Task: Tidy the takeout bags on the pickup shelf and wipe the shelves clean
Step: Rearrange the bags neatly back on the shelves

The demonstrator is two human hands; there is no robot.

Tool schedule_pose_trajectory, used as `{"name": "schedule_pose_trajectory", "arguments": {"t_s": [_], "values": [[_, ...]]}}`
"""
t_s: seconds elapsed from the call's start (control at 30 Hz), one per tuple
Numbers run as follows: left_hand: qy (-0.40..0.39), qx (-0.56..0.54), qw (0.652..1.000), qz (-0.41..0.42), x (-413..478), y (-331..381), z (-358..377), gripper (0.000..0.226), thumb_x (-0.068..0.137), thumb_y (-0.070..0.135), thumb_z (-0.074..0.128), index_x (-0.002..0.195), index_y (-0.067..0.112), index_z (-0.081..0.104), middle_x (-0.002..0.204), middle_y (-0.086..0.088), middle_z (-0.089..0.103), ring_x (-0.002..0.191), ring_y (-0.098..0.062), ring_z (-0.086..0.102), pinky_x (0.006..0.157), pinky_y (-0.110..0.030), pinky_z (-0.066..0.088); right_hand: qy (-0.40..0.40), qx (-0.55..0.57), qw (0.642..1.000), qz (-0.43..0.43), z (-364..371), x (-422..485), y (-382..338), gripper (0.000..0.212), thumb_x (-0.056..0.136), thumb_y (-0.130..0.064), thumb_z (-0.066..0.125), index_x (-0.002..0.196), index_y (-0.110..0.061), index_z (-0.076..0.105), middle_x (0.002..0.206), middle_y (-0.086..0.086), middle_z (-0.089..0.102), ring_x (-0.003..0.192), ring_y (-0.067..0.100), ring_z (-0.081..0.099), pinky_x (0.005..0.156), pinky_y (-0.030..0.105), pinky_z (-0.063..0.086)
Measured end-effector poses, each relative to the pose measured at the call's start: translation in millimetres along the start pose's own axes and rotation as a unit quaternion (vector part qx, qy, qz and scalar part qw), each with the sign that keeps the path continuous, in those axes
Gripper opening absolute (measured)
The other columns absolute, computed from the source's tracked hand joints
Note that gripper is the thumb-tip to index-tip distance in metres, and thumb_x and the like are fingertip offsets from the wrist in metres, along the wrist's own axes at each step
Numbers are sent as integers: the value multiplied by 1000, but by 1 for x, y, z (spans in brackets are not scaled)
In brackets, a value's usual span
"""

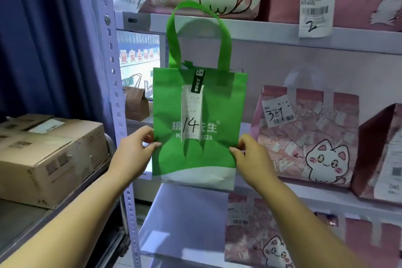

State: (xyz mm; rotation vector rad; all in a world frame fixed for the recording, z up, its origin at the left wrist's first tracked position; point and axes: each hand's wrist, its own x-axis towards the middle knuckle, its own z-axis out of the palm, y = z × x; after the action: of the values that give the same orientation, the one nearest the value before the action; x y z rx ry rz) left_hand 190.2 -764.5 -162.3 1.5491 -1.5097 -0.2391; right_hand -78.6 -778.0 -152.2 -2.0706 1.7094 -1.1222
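White metal shelving (282, 38) carries pink cat-print takeout bags (309, 137). Both hands pinch a green non-woven tote bag (195, 128), marked 14, by its side edges, left hand (134, 150) and right hand (253, 156), at the middle tier's front. Advise seating it upright, label outward, beside the pink bags.

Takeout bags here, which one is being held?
The green bag marked 14, pinched at its sides by left hand and right hand; pink cat bags sit unheld.
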Motion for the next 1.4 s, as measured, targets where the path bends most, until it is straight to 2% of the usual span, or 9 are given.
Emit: {"name": "schedule_pose_trajectory", "arguments": {"t_s": [0.13, 0.3, 0.43, 0.63, 0.83, 0.97, 1.07, 1.27, 1.4], "values": [[7, 41, 999, -7, 15, -8, 17, 9, 86, 36, 63, 88, 35, 54, 81, 12, 63, 62, -13, 58, 59, -30, 47, -4, -8, 1000, 18, 8, 13, 10, 19, 92, -30, 55, 82, -16, 48, 77, 2, 59, 73, 24, 57, 67, 41, 51], [24, 72, 997, -34, 31, -13, 33, 18, 87, 40, 59, 89, 23, 61, 80, 4, 63, 76, -23, 58, 66, -32, 42, -15, -25, 999, 22, 13, 27, 16, 16, 93, -31, 54, 91, -15, 53, 85, 4, 63, 77, 25, 58, 70, 39, 51], [30, 66, 996, -45, 39, -15, 41, 20, 87, 39, 60, 90, 20, 64, 86, -1, 67, 78, -19, 55, 68, -29, 35, -16, -22, 999, 23, 17, 31, 18, 16, 93, -30, 54, 97, -15, 56, 92, 5, 66, 82, 24, 60, 73, 37, 51], [34, 51, 997, -43, 28, -13, 38, 27, 85, 36, 64, 103, 17, 62, 96, -1, 69, 77, -12, 56, 72, -27, 38, -15, -13, 999, 32, 11, 28, 18, 24, 89, -32, 58, 108, -16, 59, 98, -1, 66, 89, 20, 61, 79, 38, 52], [39, 19, 999, -31, -3, -8, 23, 19, 83, 34, 66, 95, 21, 61, 89, 6, 66, 73, -4, 60, 63, -21, 40, 60, 24, 998, -5, -8, 1, 20, 10, 86, -30, 63, 93, -23, 61, 83, -13, 59, 79, 10, 58, 71, 26, 46], [15, -6, 1000, -26, -31, -2, 23, 12, 82, 31, 67, 88, 23, 63, 82, 12, 66, 72, 9, 57, 60, -9, 38, 49, 67, 997, -2, -18, -28, 24, 10, 87, -29, 62, 95, -23, 61, 87, -12, 63, 77, 9, 61, 69, 30, 52], [-13, -30, 999, -15, -53, 3, 30, 8, 82, 28, 68, 85, 23, 63, 78, 17, 64, 69, 8, 58, 56, -2, 37, 39, 70, 997, 3, -22, -56, 32, 7, 86, -31, 62, 93, -29, 61, 87, -19, 62, 78, -2, 59, 66, 16, 45], [-83, -66, 994, -23, -100, 4, 59, 10, 81, 30, 69, 77, 32, 60, 77, 19, 65, 72, 7, 60, 61, -12, 41, -15, 68, 995, 70, -20, -111, 64, 7, 87, -31, 61, 85, -37, 58, 85, -19, 62, 81, -1, 58, 65, 15, 46], [-141, -61, 988, -30, -127, 4, 83, 6, 83, 33, 67, 82, 31, 61, 80, 19, 63, 75, 4, 59, 60, -12, 39, -37, 51, 992, 109, -21, -138, 91, 6, 87, -33, 61, 85, -38, 58, 83, -18, 62, 79, -1, 57, 68, 20, 49]]}}
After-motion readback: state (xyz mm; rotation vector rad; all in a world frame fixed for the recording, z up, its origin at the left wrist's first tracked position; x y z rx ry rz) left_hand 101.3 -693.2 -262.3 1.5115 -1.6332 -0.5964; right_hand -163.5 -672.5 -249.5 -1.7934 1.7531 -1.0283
